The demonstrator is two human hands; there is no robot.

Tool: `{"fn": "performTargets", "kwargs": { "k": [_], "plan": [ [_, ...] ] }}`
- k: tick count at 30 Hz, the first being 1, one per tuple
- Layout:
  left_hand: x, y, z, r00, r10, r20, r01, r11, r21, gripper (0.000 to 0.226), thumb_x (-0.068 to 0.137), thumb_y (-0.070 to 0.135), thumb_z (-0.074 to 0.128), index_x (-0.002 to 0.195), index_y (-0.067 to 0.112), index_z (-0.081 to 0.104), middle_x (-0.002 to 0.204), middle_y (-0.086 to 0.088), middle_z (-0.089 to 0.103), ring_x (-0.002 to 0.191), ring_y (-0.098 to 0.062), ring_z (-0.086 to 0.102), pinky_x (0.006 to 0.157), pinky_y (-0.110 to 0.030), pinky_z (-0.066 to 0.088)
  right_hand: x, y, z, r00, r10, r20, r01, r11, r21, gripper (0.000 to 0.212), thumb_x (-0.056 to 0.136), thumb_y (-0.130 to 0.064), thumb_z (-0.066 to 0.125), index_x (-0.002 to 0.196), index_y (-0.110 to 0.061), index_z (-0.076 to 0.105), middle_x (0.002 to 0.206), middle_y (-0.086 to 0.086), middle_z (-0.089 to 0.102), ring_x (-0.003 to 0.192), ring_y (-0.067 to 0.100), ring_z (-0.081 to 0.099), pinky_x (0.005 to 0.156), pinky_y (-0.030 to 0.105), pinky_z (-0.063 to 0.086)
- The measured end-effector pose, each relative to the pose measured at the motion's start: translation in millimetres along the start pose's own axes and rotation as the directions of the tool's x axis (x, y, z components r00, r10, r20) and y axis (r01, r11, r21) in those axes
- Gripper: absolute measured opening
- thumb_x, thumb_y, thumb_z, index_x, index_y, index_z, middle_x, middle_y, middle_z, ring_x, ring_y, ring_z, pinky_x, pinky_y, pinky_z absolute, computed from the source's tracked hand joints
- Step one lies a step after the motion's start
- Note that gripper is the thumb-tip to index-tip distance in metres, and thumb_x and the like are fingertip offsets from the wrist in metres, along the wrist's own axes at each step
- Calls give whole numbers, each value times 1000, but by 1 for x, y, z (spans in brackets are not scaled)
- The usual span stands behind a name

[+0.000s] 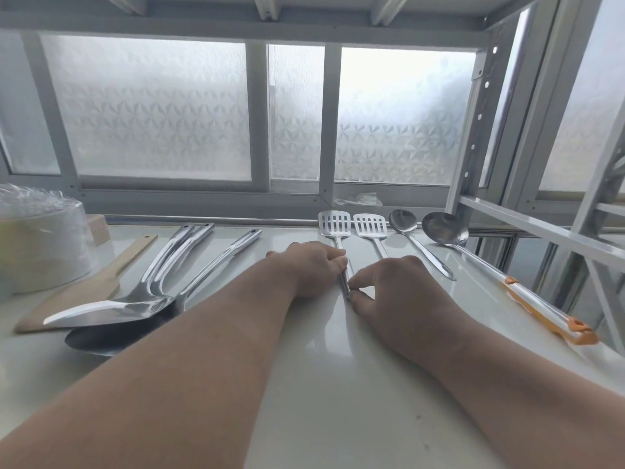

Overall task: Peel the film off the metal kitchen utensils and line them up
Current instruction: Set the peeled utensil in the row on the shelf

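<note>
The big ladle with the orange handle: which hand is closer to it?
Right. The right hand lies two utensils left of the ladle; the left hand is farther left, holding a slotted spatula.

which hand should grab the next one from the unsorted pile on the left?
Left, probably. The left hand sits nearer the pile of metal turners; the right hand pinches the slotted spatula handle's end and would have to cross over.

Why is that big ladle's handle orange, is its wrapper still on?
Still on: the ladle lies with clear, orange-edged film around its handle.
</note>
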State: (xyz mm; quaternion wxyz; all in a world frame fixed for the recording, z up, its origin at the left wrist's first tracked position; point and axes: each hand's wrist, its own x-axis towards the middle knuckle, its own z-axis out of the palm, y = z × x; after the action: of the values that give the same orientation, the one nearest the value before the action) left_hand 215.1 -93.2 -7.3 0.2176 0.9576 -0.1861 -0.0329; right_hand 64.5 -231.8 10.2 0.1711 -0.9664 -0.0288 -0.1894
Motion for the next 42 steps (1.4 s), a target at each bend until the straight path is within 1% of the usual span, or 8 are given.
{"fn": "performTargets", "kwargs": {
  "k": [10, 14, 18, 24, 30, 33, 38, 42],
  "plan": [
    [-38, 17, -12, 992, -8, -129, 1, 999, -52, 52, 107, 59, 42, 154, 41, 54, 160, 7, 56, 149, -25, 48, 123, -52, 35, -3, 0, 1, 985, -74, -159, 79, 996, 30, 26, 89, -29, 59, 105, -21, 78, 95, 0, 78, 95, 21, 67, 84, 30, 50],
    [-91, 26, -49, 978, 0, -207, 6, 999, 32, 46, 110, 51, 36, 118, 22, 71, 128, -10, 72, 118, -33, 63, 102, -43, 50, -11, -14, -4, 976, -178, -127, 183, 983, 26, 21, 87, -23, 58, 98, -15, 74, 97, -1, 75, 79, 19, 63, 80, 32, 54],
    [-146, -5, -84, 973, -61, -223, 124, 952, 280, 56, 107, 60, 32, 127, 24, 70, 140, -4, 66, 127, -30, 58, 106, -45, 48, -24, -52, -3, 969, -248, -19, 249, 966, 64, 40, 91, -27, 63, 130, -23, 70, 139, -9, 64, 111, 15, 66, 99, 21, 44],
    [-221, -72, -97, 981, -190, 40, 156, 895, 418, 66, 96, 79, 35, 130, 32, 66, 145, 1, 65, 135, -25, 55, 111, -47, 44, -39, -125, 18, 956, -244, 164, 216, 962, 168, 54, 91, -35, 61, 144, -25, 58, 130, 4, 68, 124, 19, 59, 104, 25, 44],
    [-271, -102, -110, 984, -174, 37, 149, 917, 371, 90, 86, 89, 51, 158, 36, 42, 151, 6, 59, 139, -22, 53, 103, -37, 43, -50, -166, 33, 928, -288, 238, 253, 953, 165, 62, 89, -38, 61, 149, -26, 50, 147, 2, 57, 135, 20, 52, 113, 31, 41],
    [-287, -111, -119, 977, -213, 32, 187, 913, 362, 91, 83, 67, 70, 163, 38, 37, 158, 4, 55, 142, -22, 52, 115, -37, 45, -52, -170, 33, 923, -283, 259, 258, 958, 126, 64, 90, -37, 61, 151, -27, 46, 147, 2, 56, 135, 21, 50, 112, 32, 41],
    [-301, -124, -130, 984, -176, 5, 157, 890, 427, 52, 92, 15, 57, 141, 30, 60, 128, -2, 64, 118, -27, 62, 93, -33, 49, -55, -167, 31, 921, -266, 285, 254, 964, 81, 62, 93, -36, 60, 151, -22, 45, 147, 9, 56, 137, 27, 49, 112, 36, 41],
    [-306, -122, -128, 991, -77, -109, 120, 872, 474, 35, 99, 12, 52, 107, 39, 72, 100, 4, 65, 99, -21, 59, 81, -32, 47, -60, -168, 25, 920, -262, 293, 255, 965, 62, 60, 92, -33, 60, 150, -21, 46, 147, 10, 54, 138, 28, 45, 113, 38, 40]
  ]
}}
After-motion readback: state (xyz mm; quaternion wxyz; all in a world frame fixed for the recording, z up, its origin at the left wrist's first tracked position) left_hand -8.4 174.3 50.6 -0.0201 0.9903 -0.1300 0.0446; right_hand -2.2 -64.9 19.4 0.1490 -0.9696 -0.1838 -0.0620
